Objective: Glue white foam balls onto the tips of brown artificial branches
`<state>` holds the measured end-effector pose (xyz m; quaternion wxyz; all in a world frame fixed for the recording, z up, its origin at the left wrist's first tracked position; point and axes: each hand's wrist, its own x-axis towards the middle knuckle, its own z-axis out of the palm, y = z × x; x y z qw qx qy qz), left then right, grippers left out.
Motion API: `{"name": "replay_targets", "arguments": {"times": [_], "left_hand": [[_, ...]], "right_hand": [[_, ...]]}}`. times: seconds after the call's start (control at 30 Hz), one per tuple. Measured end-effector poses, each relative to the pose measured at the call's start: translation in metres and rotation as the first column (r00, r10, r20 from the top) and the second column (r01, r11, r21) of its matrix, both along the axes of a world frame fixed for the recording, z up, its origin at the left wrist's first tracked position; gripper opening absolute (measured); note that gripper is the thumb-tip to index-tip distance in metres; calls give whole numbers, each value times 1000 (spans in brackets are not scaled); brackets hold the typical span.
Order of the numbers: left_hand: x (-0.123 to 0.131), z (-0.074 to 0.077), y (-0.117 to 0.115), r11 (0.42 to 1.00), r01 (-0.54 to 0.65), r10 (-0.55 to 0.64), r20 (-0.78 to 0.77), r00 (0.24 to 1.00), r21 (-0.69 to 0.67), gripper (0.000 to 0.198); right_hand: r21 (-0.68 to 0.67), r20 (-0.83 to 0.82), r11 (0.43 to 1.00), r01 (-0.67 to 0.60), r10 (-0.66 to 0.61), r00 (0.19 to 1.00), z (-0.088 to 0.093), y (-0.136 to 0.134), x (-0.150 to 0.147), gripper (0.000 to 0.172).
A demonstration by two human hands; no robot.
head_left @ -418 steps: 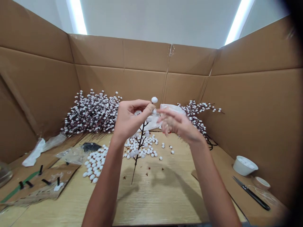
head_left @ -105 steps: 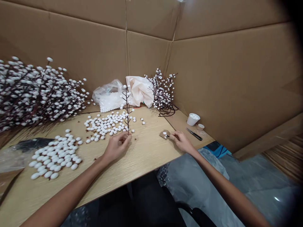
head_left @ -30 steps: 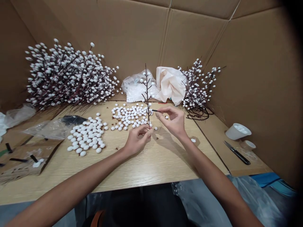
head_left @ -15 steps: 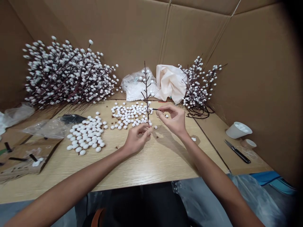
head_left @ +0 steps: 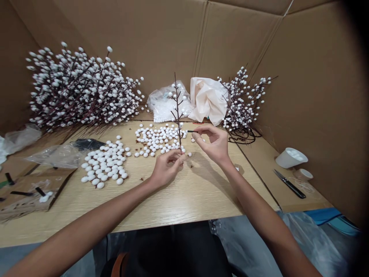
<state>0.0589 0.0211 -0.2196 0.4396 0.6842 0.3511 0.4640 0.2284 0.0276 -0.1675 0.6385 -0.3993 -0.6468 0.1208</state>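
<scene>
My left hand (head_left: 168, 168) pinches the lower end of a thin brown artificial twig (head_left: 178, 111), which stands upright with bare side stubs. Just right of the stem, my right hand (head_left: 213, 143) is closed on a small dark stick (head_left: 191, 131); its tip points toward the twig, and I cannot tell whether they touch. Behind the twig lie loose white foam berries (head_left: 157, 140) among brown bits. Another heap of white berries (head_left: 106, 163) spreads to the left of my left hand.
Finished-looking berry branches (head_left: 86, 88) pile up at back left, with a smaller bunch (head_left: 243, 100) at back right. Between them sit a clear bag of white balls (head_left: 164, 109) and crumpled paper (head_left: 208, 100). A white cup (head_left: 291, 157) and thread snips (head_left: 289, 184) lie right.
My right hand has shifted slightly to the right, drawing the dark stick a little away from the stem. My left hand still holds the twig in nearly the same place.
</scene>
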Motion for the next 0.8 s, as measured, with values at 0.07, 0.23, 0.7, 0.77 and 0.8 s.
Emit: {"name": "replay_targets", "arguments": {"times": [0.07,0.23,0.7,0.77,0.8], "left_hand": [[0,-1,0,1000,3,-3,0,1000,-6,24],[-1,-2,-1,1000,6,-6,7,1000,-18,25],[-1,0,0,1000,0,1,-22,1000,20,22],[-1,1,0,1000,1,0,-27,1000,26,22],[-1,1,0,1000,4,-4,-27,1000,25,22]], "right_hand": [[16,4,1000,-13,13,1000,0,0,0,7],[7,43,1000,-23,23,999,0,-1,-2,8],[-3,126,1000,14,-14,992,2,-3,3,11],[-1,114,999,39,-39,993,3,-2,4,9],[2,99,998,58,-57,993,3,-1,5,9]]}}
